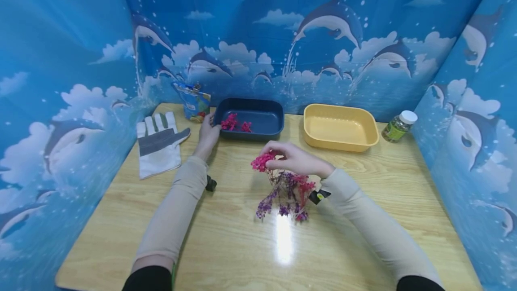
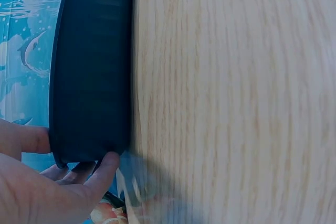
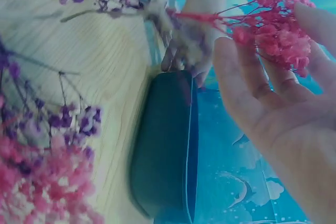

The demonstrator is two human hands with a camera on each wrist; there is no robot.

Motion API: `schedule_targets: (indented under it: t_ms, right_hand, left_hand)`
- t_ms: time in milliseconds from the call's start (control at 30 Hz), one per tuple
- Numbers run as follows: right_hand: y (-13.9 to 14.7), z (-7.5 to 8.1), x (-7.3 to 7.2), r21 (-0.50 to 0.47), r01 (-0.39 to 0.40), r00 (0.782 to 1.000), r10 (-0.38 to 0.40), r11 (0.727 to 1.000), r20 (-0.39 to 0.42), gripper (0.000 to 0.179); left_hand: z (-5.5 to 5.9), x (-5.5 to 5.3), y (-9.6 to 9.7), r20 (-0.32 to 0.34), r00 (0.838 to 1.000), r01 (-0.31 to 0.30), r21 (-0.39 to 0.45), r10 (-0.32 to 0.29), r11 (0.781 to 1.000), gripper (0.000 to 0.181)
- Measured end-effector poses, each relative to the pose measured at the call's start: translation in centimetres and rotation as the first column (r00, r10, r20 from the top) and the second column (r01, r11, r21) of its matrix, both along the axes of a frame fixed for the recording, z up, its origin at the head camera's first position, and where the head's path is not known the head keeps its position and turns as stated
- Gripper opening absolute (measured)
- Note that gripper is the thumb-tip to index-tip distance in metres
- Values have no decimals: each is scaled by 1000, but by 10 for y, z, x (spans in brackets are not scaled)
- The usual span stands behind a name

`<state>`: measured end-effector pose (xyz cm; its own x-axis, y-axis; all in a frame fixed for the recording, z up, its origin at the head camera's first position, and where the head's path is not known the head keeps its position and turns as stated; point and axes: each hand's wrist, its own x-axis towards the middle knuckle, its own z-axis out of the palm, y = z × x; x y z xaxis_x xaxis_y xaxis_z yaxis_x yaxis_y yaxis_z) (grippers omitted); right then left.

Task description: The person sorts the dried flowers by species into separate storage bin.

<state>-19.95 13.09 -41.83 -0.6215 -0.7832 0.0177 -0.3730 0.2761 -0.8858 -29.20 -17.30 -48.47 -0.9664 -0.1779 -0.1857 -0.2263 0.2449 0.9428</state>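
My left hand [image 1: 209,133] holds the left end of a dark blue plastic tub [image 1: 252,137], as the left wrist view also shows, with a finger at its rim and others against its end wall. Pink flower sprigs [image 1: 230,121] lie in the tub. Over the table's middle, my right hand [image 1: 291,158] grips the pink blossoms of a dried flower bunch [image 1: 263,161]. Purple sprays [image 1: 264,205] and more pink ones spread below that hand. In the right wrist view, its fingers curl about the pink flower head [image 3: 281,35], the stems running off to the left.
To the right stands a yellow tub [image 1: 341,145], with a white-lidded jar [image 1: 400,126] beyond it. A white and grey work glove [image 1: 159,145] lies at the left. Behind my left hand stands a blue packet [image 1: 194,102]. A dolphin-printed curtain [image 1: 250,26] surrounds the table's back and sides.
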Motion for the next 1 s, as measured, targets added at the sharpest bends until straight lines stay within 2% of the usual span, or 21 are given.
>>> schedule_targets:
  t_ms: [167,333,633,700,900,1000]
  right_hand:
    - [3,4,-1,-41,57,990,-51,998,129,28]
    - [7,3,-4,-97,117,965,-90,988,246,27]
    - [10,2,-8,-140,210,937,-158,968,313,26]
    - [10,4,-8,-167,235,924,-167,957,345,26]
    - [14,9,-10,-277,324,862,-162,905,480,18]
    - [15,10,-11,-276,336,859,-173,900,481,17]
  left_hand:
    - [0,0,1,-8,1000,-6,-4,6,1000,67]
    - [0,0,2,-19,1000,-8,-6,8,1000,67]
    - [0,1,0,-11,1000,4,-15,-4,1000,66]
    - [0,2,0,-11,1000,2,-17,-2,1000,66]
    - [0,2,1,-14,1000,-1,-19,0,1000,65]
    - [0,2,1,-17,1000,0,-20,0,1000,65]
